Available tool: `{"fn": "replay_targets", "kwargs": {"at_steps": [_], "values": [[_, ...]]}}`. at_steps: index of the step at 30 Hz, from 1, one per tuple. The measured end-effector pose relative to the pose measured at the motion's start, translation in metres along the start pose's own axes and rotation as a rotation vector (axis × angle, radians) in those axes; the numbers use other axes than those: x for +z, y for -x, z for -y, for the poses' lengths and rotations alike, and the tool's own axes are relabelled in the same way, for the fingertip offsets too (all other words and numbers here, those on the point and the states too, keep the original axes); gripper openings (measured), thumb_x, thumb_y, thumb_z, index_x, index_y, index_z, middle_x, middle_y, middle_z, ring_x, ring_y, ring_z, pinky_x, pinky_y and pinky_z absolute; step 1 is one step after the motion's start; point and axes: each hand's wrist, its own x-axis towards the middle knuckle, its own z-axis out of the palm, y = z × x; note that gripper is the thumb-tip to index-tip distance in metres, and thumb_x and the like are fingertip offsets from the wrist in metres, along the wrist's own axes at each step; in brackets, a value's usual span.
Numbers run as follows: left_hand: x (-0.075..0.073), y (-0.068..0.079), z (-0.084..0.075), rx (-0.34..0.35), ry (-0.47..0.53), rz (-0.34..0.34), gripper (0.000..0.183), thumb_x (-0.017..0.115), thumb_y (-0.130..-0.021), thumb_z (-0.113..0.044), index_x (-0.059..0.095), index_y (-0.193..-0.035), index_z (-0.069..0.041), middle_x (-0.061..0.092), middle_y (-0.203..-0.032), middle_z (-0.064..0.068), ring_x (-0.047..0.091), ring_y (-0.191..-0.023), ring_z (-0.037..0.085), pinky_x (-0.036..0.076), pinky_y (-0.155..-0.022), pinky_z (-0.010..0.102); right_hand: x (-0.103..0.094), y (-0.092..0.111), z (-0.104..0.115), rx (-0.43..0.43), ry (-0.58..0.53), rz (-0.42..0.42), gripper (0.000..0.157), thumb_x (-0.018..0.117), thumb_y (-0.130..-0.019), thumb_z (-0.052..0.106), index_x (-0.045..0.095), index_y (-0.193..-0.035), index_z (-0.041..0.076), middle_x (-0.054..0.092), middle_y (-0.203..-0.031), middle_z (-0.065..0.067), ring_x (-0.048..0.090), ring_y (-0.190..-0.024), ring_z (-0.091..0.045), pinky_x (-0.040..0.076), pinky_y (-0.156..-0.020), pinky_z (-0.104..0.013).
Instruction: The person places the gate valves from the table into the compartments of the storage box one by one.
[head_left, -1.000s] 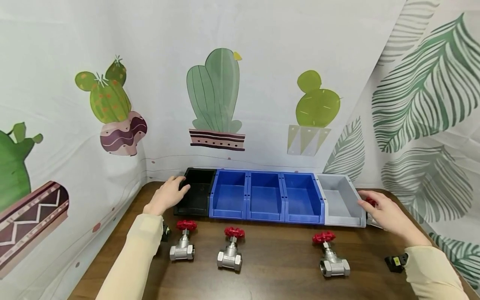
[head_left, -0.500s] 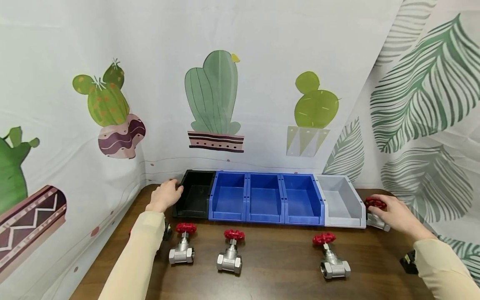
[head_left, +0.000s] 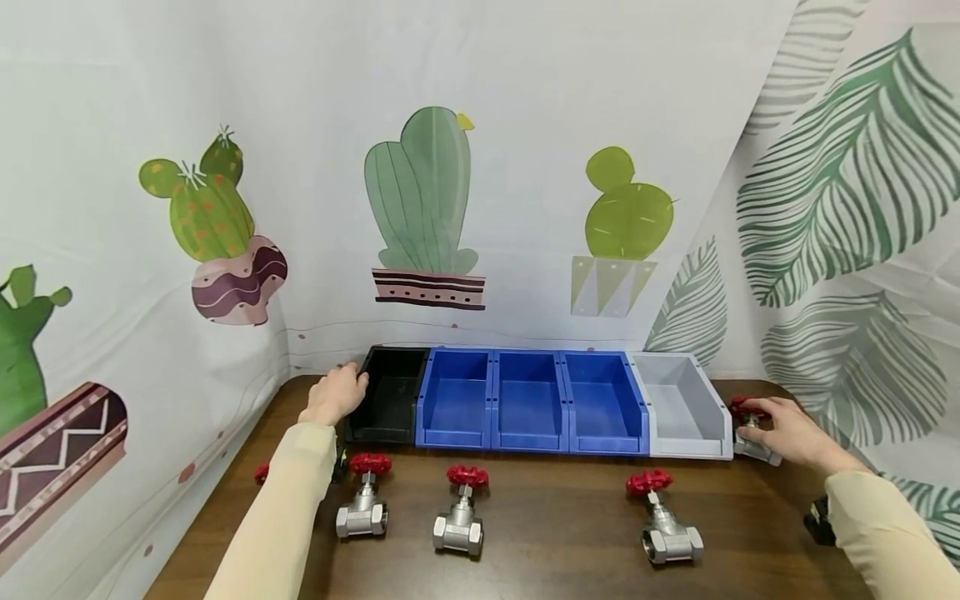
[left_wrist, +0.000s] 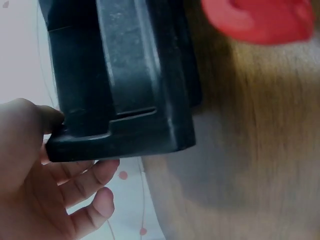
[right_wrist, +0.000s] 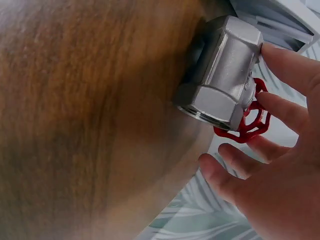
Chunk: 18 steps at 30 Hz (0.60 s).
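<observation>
Gripping the black bin (head_left: pixel 390 398) at its outer back corner, left hand (head_left: pixel 339 395) has thumb on the rim w/ fingers curled under the edge; bin sits at the left end of the bin row on the table (head_left: pixel 555 517). Right hand (head_left: pixel 783 429) closes round a valve (head_left: pixel 752 433) just right of the grey bin (head_left: pixel 684 407), fingers on its red wheel and steel body. Three more valves stand in front, well apart.

Both arms wear long cream sleeves (head_left: pixel 285 500); the hands are bare.
</observation>
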Motion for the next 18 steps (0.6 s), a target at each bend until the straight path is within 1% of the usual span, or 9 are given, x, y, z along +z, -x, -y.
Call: {"fn": "replay_targets", "kwargs": {"at_steps": [5,8,11,14,16,18], "values": [[0.007,-0.002,0.003,-0.001,0.024,0.005,0.039,0.038,-0.105,-0.026,0.054,-0.121,0.006,0.06,-0.11,0.033,0.06,-0.093,0.05,0.047,-0.075,0.06,0.002,0.002,-0.004,0.024,-0.008,-0.004,0.054,0.069,-0.091,0.028,0.053,-0.121,-0.014,0.05,-0.112,-0.043,0.043,-0.107,-0.056,0.038,-0.084,-0.063],[0.01,-0.002,0.006,0.01,0.06,0.006,0.039,0.038,-0.105,-0.025,0.051,-0.122,0.007,0.06,-0.109,0.033,0.061,-0.094,0.049,0.047,-0.077,0.059,0.001,0.003,-0.004,0.039,-0.01,0.022,0.056,0.065,-0.093,0.031,0.05,-0.123,-0.015,0.053,-0.11,-0.042,0.046,-0.105,-0.058,0.041,-0.081,-0.062],[0.012,-0.003,0.009,0.025,0.107,0.006,0.038,0.038,-0.106,-0.024,0.048,-0.123,0.009,0.061,-0.103,0.029,0.062,-0.093,0.045,0.047,-0.078,0.056,0.003,0.004,-0.004,0.046,-0.028,0.053,0.057,0.061,-0.096,0.032,0.047,-0.127,-0.013,0.055,-0.111,-0.041,0.051,-0.103,-0.057,0.043,-0.078,-0.061],[0.013,-0.002,0.01,0.029,0.148,0.018,0.036,0.037,-0.106,-0.024,0.047,-0.12,0.008,0.06,-0.092,0.023,0.063,-0.085,0.039,0.048,-0.075,0.052,0.008,0.003,-0.004,0.006,-0.037,0.068,0.052,0.062,-0.096,0.028,0.049,-0.126,-0.012,0.057,-0.111,-0.038,0.055,-0.101,-0.054,0.045,-0.076,-0.059],[0.014,-0.001,0.01,0.034,0.168,0.029,0.035,0.036,-0.107,-0.023,0.046,-0.118,0.008,0.058,-0.085,0.019,0.062,-0.079,0.035,0.047,-0.072,0.05,0.013,0.001,-0.006,-0.044,-0.025,0.06,0.048,0.067,-0.091,0.024,0.054,-0.121,-0.011,0.058,-0.109,-0.037,0.057,-0.099,-0.053,0.045,-0.077,-0.059],[0.015,-0.001,0.01,0.038,0.187,0.036,0.033,0.036,-0.107,-0.024,0.046,-0.115,0.007,0.056,-0.08,0.016,0.06,-0.075,0.032,0.046,-0.071,0.048,0.018,-0.001,-0.008,-0.088,0.006,0.051,0.048,0.074,-0.084,0.021,0.058,-0.115,-0.012,0.061,-0.105,-0.034,0.059,-0.095,-0.049,0.046,-0.076,-0.057]]}}
